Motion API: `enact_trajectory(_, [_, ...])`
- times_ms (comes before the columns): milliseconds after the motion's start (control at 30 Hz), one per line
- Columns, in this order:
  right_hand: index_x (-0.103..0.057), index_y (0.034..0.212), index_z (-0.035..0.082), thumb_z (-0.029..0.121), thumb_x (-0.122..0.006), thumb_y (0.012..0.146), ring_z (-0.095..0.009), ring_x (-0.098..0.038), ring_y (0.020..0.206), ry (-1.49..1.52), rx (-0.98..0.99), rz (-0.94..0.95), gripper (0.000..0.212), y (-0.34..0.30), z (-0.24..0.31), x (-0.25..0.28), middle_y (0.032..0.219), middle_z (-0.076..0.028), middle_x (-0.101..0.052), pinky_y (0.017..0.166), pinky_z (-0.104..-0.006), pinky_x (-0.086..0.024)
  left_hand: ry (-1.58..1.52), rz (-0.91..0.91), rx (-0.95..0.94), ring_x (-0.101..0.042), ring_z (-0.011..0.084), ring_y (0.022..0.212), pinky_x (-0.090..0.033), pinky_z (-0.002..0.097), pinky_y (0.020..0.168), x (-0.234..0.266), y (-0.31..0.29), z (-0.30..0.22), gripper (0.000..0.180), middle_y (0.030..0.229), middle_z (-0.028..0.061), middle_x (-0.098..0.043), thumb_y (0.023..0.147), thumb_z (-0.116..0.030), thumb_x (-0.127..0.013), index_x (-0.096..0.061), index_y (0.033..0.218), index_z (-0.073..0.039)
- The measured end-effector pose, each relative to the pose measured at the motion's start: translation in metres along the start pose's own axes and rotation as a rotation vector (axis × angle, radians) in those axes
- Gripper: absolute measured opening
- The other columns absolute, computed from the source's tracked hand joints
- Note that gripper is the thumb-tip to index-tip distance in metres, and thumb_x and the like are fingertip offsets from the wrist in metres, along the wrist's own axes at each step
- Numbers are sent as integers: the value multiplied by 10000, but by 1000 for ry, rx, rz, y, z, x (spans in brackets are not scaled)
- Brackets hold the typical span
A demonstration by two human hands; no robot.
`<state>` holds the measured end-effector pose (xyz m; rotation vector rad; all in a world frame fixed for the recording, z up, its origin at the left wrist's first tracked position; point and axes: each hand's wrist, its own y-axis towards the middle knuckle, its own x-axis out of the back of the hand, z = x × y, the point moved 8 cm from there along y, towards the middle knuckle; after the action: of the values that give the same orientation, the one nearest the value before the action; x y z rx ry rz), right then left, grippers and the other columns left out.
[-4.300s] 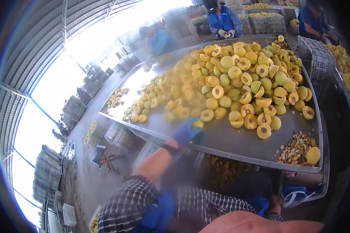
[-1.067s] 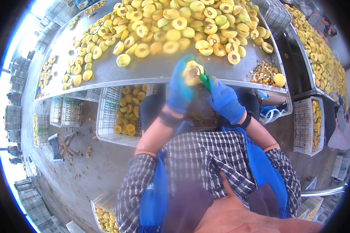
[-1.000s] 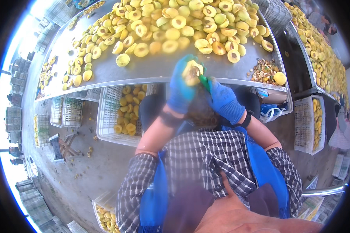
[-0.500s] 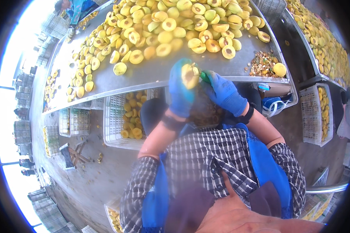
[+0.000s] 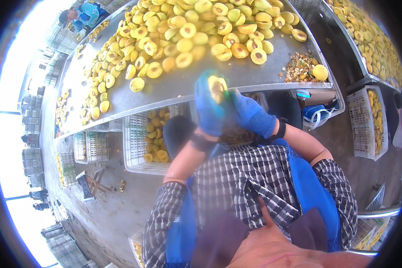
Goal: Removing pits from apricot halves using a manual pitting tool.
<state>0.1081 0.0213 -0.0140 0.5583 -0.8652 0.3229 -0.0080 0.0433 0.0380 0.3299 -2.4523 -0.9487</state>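
Note:
My left hand [image 5: 206, 107], in a blue glove, is closed around a yellow peach half [image 5: 218, 88] just over the near edge of the metal table [image 5: 165, 87]. The cut face with its brown centre points up toward me. My right hand [image 5: 254, 117], also gloved in blue, is closed on a small green-handled tool [image 5: 230, 94] pressed against the fruit. Most of the tool, including its tip, is hidden or blurred. Beyond my hands lies a large heap of peach halves [image 5: 187, 31], many showing brown pits or hollows.
A pile of pits and scraps [image 5: 299, 68] lies by the table's right corner, beside a yellow fruit [image 5: 320, 72]. Beneath the table stands a white crate [image 5: 136, 152] of peach halves. Another crate [image 5: 359, 127] stands right. A person [image 5: 82, 18] works at the far left.
My right hand has moved slightly left, closer to the peach half, and the tool now shows less. The view has shifted a little; another person shows more fully at the far left.

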Motion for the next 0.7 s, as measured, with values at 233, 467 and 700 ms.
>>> enact_trajectory(233, [-546,1178,3,131,-521,885,-301,-597,737,-65,285,-190,320,2,21,16,917,-178,-579,670,-385,-493,122,42,-8,-593,343,960,-507,391,826,5,6,-10,306,1055,204,-593,884,-56,-568,-556,1177,32])
enact_trajectory(467, [-516,1248,-53,27,-504,891,-276,-617,908,674,-197,200,366,3,24,10,1037,-164,-602,827,-361,-517,20,85,-59,-612,313,901,-528,366,780,1,8,-7,282,1030,174,-599,873,-22,-579,-586,1154,4])
enact_trajectory(700, [-536,1253,-62,51,-549,909,-302,-587,1082,481,-70,220,363,-3,-13,-1,1186,-183,-584,920,-372,-492,-188,209,52,-614,304,928,-528,369,795,-17,1,16,318,1025,170,-601,839,-6,-599,-589,1156,-2])
